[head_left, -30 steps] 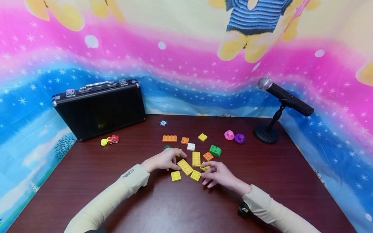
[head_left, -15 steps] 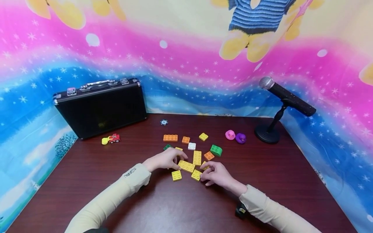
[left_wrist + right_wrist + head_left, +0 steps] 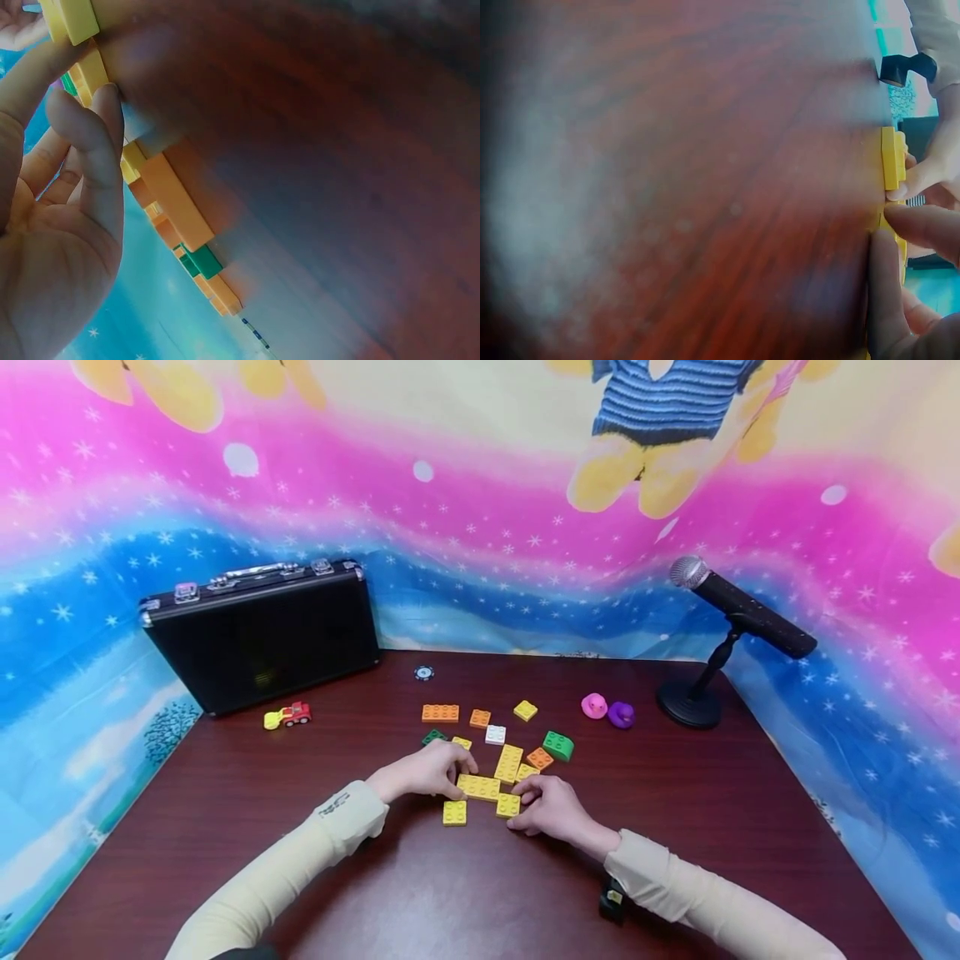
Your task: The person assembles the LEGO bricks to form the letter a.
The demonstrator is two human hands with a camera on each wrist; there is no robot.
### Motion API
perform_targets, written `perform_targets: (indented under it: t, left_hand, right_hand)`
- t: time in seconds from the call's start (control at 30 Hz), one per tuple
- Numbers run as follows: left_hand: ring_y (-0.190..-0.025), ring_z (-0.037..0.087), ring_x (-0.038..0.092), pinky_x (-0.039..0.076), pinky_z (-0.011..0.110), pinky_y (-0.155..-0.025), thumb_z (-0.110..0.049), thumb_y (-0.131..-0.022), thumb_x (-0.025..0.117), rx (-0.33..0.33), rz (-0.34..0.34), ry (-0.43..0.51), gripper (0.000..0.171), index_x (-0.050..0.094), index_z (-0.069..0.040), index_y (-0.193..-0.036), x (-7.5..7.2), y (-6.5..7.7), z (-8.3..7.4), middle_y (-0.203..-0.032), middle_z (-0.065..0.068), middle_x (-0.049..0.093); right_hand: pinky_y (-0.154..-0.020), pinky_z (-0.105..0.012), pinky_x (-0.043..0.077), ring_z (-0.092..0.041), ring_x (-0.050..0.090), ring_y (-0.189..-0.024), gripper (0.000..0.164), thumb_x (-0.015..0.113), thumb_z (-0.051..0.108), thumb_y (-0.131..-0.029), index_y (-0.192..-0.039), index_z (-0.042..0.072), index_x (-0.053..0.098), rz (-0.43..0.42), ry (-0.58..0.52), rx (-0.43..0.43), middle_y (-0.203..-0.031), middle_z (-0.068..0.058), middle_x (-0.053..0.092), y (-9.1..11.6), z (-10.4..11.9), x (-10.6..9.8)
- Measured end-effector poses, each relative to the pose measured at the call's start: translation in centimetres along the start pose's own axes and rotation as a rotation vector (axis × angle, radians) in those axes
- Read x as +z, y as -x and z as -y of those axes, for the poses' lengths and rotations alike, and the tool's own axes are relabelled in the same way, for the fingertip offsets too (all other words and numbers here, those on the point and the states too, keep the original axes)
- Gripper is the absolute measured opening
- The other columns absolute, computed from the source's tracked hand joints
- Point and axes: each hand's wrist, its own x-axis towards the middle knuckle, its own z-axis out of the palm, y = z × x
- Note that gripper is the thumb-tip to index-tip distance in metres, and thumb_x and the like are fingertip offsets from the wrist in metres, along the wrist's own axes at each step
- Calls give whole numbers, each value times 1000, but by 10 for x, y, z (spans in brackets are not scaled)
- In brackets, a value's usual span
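- The long yellow brick (image 3: 478, 787) lies flat at mid-frame, its long axis running nearly left to right.
- At its left end, the left hand (image 3: 427, 772) holds it in a narrow thumb-and-finger pinch; this hand is the nearer one.
- Off its lower right corner sits the small yellow brick (image 3: 507, 806); whether they touch, I cannot tell.
- The right hand (image 3: 555, 810) comes in from the right, thumb and finger narrowly pinching that small brick.
- Just above, the upper yellow brick (image 3: 509, 762) slants steeply, nearly crosswise.
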Motion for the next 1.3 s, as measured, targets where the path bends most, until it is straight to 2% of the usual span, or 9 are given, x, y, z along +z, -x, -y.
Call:
perform_targets:
  t: [0.17,0.33,0.47,0.7,0.87,1.13,1.2,1.3]
  left_hand:
    - [-61,5,53,47,20,-55,-21,-70,77,11,16,-13,27,66,-13,-93,3,0,-2,-84,-7,61]
    - [-61,4,54,47,20,-55,-20,-68,78,37,20,-2,26,66,-12,-90,5,1,-7,-80,-6,61]
    - [-61,3,53,46,19,-55,-21,-69,78,50,25,-7,26,65,-13,-89,7,2,-12,-80,-6,61]
    - [-60,3,52,46,18,-55,-20,-68,79,35,38,-9,30,62,-9,-90,13,2,-24,-80,-2,59]
    - [-61,2,53,45,18,-55,-21,-68,79,45,66,-14,29,62,-10,-89,16,1,-31,-81,-3,59]
    - [-59,1,52,45,17,-54,-22,-67,79,57,67,-23,29,61,-12,-87,19,1,-29,-79,-6,57]
    - [-60,2,52,45,17,-54,-22,-67,80,56,67,-17,29,60,-12,-86,19,1,-29,-78,-6,57]
    - [-60,2,53,45,18,-54,-23,-67,80,49,66,-8,30,58,-12,-84,18,1,-30,-77,-5,57]
  right_hand:
    - [-45,-30,50,-12,59,-48,34,82,8,-60,-88,3,63,2,77,-40,-80,-10,55,-1,-1,-1]
    - [-45,-30,50,-14,59,-48,31,82,13,-62,-85,6,63,21,114,-40,-80,-9,58,-1,2,-7]
    - [-47,-30,51,-15,60,-51,31,81,14,-63,-87,6,62,41,116,-58,-79,-7,59,-2,7,-15]
    - [-54,-26,51,-12,64,-61,36,82,15,-63,-91,4,63,38,143,-175,-80,-6,61,-5,11,-22]
    - [-55,-27,51,-13,66,-64,35,80,13,-65,-95,4,64,88,130,-181,-82,-7,61,-2,13,-23]
    - [-56,-24,50,-7,63,-64,33,82,19,-63,-93,12,68,108,253,-237,-79,1,64,-2,8,-23]
    - [-56,-24,50,-7,62,-64,33,82,20,-64,-93,12,68,127,253,-230,-80,2,64,-2,6,-23]
    - [-55,-27,52,-10,63,-63,33,81,16,-65,-94,10,68,173,179,-175,-81,-2,63,-2,4,-22]
